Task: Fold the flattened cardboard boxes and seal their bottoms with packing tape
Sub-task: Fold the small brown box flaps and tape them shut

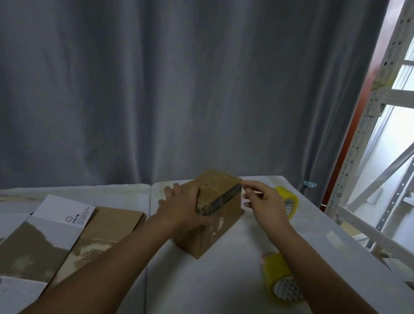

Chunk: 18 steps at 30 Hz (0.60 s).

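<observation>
A: Where is the box (213, 215) sitting, and what is the left hand (181, 209) doing to it?

B: It is standing on the white table (222, 302), closed flaps facing up. The left hand is wrapping over its near-left top corner, thumb on the top, fingers curling down the far side. I judge it is bracing the box so it is not sliding while tape goes on.

A: And the right hand (265, 203)?

B: Its fingertips (246, 187) are narrowing into a pinch right at the box's far-right top edge, seemingly holding a tape end; the tape itself is too clear to make out.

A: The rolls?

B: One yellow tape roll (289, 202) is lying just behind the right knuckles, another roll (280, 279) beside the right forearm. Flattened boxes (42, 238) are waiting left of the left arm.
</observation>
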Motion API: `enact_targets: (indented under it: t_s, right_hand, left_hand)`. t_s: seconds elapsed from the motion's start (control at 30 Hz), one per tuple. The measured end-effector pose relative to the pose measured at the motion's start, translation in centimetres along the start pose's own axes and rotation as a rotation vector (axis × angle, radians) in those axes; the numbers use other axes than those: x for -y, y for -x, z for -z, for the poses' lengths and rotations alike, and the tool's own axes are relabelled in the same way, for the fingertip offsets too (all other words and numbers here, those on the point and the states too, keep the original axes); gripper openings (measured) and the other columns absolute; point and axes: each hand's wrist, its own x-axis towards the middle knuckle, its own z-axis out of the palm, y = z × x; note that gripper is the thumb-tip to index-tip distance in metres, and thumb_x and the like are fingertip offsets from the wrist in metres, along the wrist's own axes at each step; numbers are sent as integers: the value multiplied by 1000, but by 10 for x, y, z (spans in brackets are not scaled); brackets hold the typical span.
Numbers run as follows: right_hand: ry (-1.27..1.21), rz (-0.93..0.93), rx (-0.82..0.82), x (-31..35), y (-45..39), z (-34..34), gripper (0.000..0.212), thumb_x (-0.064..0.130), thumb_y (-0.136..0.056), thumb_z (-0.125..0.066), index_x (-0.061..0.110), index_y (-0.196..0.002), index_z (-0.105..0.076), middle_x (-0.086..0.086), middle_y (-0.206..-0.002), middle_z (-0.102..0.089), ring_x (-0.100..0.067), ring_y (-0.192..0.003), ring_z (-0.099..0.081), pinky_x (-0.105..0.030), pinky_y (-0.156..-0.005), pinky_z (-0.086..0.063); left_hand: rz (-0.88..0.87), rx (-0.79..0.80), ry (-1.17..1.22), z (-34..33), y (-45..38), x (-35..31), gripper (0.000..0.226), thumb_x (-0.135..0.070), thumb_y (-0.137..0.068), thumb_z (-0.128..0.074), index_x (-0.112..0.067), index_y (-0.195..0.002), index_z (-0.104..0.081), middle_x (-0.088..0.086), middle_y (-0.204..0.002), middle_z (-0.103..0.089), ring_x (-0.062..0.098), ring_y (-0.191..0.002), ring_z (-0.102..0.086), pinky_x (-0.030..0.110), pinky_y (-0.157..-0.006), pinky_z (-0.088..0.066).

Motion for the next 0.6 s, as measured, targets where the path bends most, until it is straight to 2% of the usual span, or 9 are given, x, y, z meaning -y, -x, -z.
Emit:
enact_targets:
  t_s: [0.1,0.17,0.27,0.33,0.4,0.43,0.5,0.53,0.6]
  right_hand:
    - [24,-58,-59,0,-8,12,24,20,-98,-53,21,-118,-66,-2,-120,-64,-13,-96,-61,-33,-94,-50]
    - [8,-112,-43,3,-13,13,30,27,-99,-51,22,-128,-59,-1,-132,-56,-14,-109,-54,-31,-100,-43]
    - [23,-197,146,3,-15,1,43,38,-99,-50,22,-139,-47,0,-145,-45,-20,-128,-46,-38,-109,-38]
    - [-1,-249,299,0,-9,-13,47,39,-97,-52,22,-140,-47,0,-145,-45,-20,-129,-46,-38,-109,-39]
    - [3,-236,336,-2,-3,-23,40,37,-98,-53,20,-134,-55,0,-137,-54,-18,-121,-52,-35,-105,-43]
    - [17,-206,315,-3,-1,-26,36,36,-98,-52,19,-129,-59,0,-131,-58,-17,-117,-54,-34,-102,-44]
    - [50,-152,274,-4,2,-31,31,35,-99,-49,19,-122,-63,1,-122,-63,-17,-113,-57,-31,-98,-45]
    - [67,-143,266,-4,4,-32,30,34,-100,-48,19,-121,-63,1,-120,-63,-17,-112,-57,-30,-97,-45]
    - [87,-141,266,-2,7,-36,33,35,-101,-44,18,-124,-61,0,-123,-61,-18,-113,-56,-31,-100,-44]
  left_hand:
    - [-160,30,66,14,-2,25,89,-51,-76,-75,-33,-148,-24,10,-152,-20,35,-142,-15,43,-113,-24]
    - [-316,112,45,28,-1,50,87,-39,-77,-79,-39,-147,-27,4,-158,-11,28,-146,-8,40,-117,-18]
    - [-367,62,-35,35,0,82,85,-23,-80,-77,-52,-142,-27,2,-163,3,31,-148,-4,51,-118,-18]
    - [-313,-85,48,27,0,90,80,-18,-81,-77,-44,-143,-33,6,-162,-2,31,-147,-18,46,-115,-28]
    - [-177,-260,166,17,4,88,65,-19,-84,-74,-27,-140,-43,10,-156,-19,32,-134,-40,43,-104,-41]
    - [-99,-352,210,12,8,84,52,-22,-88,-70,-23,-134,-47,11,-147,-29,31,-118,-53,42,-93,-47]
    - [10,-453,313,5,20,73,29,-33,-94,-60,-22,-118,-50,11,-126,-40,25,-88,-57,38,-80,-50]
    - [19,-440,374,1,25,68,26,-39,-94,-58,-23,-113,-51,9,-122,-42,22,-85,-56,36,-83,-50]
    - [-22,-324,466,-6,34,57,44,-56,-89,-57,-25,-119,-52,4,-126,-37,18,-97,-56,32,-95,-46]
